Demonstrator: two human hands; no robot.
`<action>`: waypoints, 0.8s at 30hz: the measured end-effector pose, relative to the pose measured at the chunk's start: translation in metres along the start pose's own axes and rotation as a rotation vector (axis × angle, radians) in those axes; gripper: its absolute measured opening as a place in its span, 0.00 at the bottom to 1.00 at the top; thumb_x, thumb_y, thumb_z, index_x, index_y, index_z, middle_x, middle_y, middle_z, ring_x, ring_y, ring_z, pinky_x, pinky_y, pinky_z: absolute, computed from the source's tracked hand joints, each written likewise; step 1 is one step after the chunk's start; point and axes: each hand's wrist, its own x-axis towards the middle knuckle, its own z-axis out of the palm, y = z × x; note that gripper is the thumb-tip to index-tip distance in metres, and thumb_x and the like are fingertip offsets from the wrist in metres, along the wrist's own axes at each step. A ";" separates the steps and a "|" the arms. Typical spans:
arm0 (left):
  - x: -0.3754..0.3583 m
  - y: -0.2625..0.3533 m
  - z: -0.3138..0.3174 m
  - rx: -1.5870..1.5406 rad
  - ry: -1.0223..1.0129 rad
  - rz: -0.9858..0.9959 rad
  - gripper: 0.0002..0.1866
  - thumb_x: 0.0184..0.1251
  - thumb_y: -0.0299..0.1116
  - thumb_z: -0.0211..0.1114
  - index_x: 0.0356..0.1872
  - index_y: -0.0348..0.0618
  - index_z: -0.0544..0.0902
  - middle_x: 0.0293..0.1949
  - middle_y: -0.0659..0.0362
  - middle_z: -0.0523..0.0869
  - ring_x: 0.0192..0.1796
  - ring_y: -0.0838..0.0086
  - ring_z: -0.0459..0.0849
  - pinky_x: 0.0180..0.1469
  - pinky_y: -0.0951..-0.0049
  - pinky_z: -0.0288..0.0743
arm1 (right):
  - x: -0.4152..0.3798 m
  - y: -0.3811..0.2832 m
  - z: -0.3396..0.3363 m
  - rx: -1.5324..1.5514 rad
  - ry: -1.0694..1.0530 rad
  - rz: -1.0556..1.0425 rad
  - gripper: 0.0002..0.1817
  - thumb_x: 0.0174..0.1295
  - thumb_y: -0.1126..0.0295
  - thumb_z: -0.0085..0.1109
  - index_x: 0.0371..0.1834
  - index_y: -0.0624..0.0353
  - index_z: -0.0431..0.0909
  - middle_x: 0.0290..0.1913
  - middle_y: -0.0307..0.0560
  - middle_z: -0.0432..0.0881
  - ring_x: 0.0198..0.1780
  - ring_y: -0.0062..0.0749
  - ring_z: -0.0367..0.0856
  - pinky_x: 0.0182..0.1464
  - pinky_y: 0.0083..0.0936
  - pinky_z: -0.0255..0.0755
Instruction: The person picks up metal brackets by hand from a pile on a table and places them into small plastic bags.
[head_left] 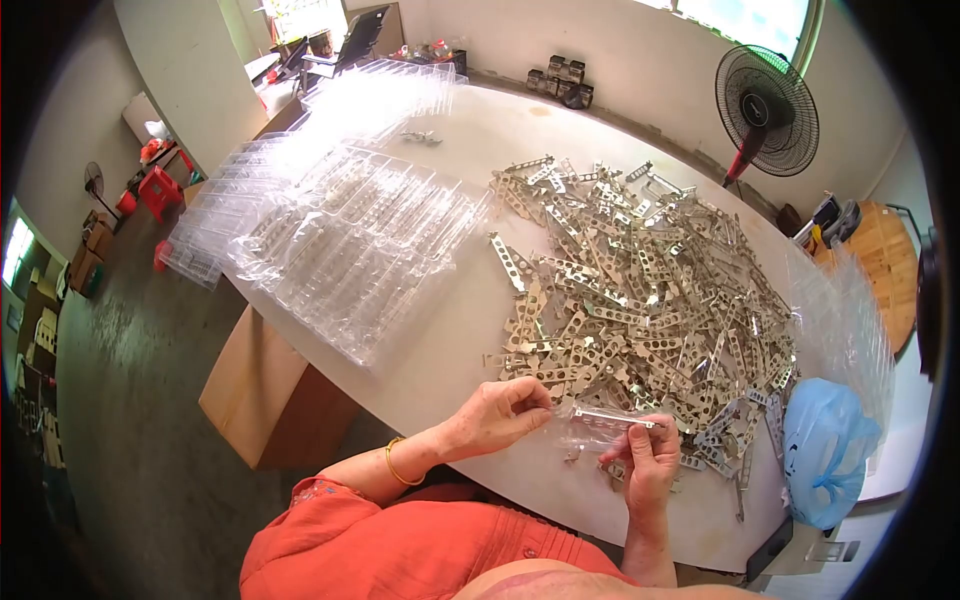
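Observation:
In front of my chest, a small clear plastic bag stretches between my two hands. My left hand, with a yellow bangle on its wrist, is closed, thumb and fingertips pinched at the bag's left edge. A thin silver metal strip lies along the bag's upper side. My right hand grips the strip's right end together with the plastic, thumb on top. Just beyond both hands spreads a big heap of perforated metal strips, its near edge close to my right fingers.
Clear plastic trays lie stacked on the left of the white table. A blue plastic bag sits at the right edge, with more clear trays behind. A cardboard box stands below the left edge; a fan stands beyond.

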 end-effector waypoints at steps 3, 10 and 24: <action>-0.001 -0.002 -0.001 0.048 0.003 -0.016 0.11 0.70 0.30 0.71 0.48 0.38 0.82 0.41 0.59 0.87 0.42 0.78 0.85 0.48 0.75 0.80 | -0.002 0.002 -0.001 -0.019 -0.021 0.002 0.06 0.77 0.69 0.57 0.45 0.59 0.71 0.29 0.43 0.81 0.27 0.28 0.83 0.33 0.27 0.83; -0.001 0.009 0.006 0.041 0.037 0.212 0.14 0.69 0.29 0.71 0.52 0.39 0.81 0.44 0.56 0.88 0.50 0.72 0.88 0.54 0.70 0.82 | -0.004 0.006 0.004 -0.035 -0.081 0.025 0.07 0.76 0.69 0.57 0.47 0.58 0.71 0.30 0.44 0.82 0.28 0.29 0.84 0.33 0.28 0.83; -0.004 0.011 0.006 0.020 -0.052 -0.069 0.08 0.72 0.32 0.69 0.44 0.38 0.87 0.28 0.65 0.85 0.30 0.85 0.79 0.33 0.79 0.76 | -0.005 0.004 0.005 0.021 -0.081 0.049 0.06 0.76 0.70 0.57 0.47 0.58 0.71 0.31 0.44 0.82 0.28 0.29 0.84 0.33 0.28 0.82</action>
